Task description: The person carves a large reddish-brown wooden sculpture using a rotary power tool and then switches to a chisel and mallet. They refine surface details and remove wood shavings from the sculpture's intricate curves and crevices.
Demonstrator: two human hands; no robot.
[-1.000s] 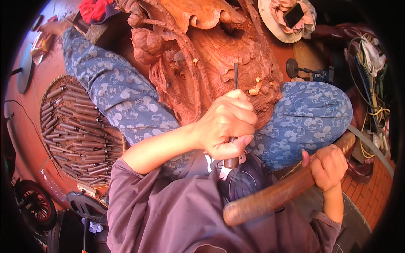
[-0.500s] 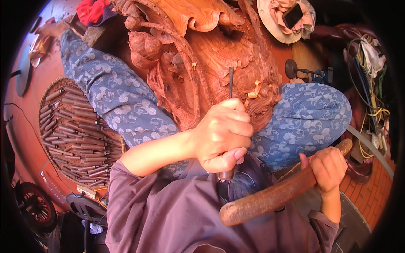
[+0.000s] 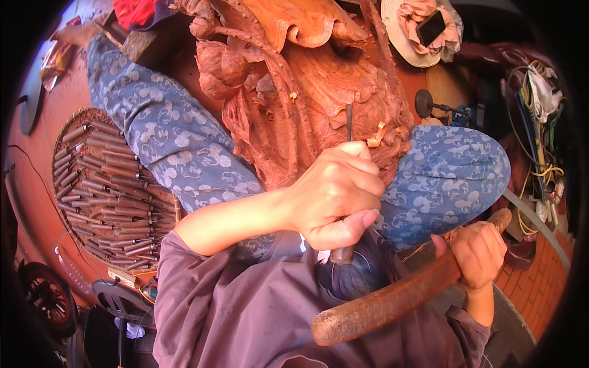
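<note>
Reddish rough-cut wood carving (image 3: 307, 104), dark metal chisel (image 3: 349, 122), worn matt wooden mallet (image 3: 392, 300), printed blue cloth trousers (image 3: 165, 147)

A slim metal chisel (image 3: 348, 132) with a dark wooden handle stands almost upright, its tip set into the reddish-brown wood carving (image 3: 307, 92), which is deeply cut with folds and curls. A long, worn wooden mallet (image 3: 405, 294) lies slanted, its thick rounded end lower left.

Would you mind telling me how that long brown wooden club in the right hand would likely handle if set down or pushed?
The long brown wooden club looks thick and solid, so probably stiff and fairly heavy. Its rounded shaft would likely roll on a flat floor. The right hand grips one end, so it may feel end-heavy.
</note>
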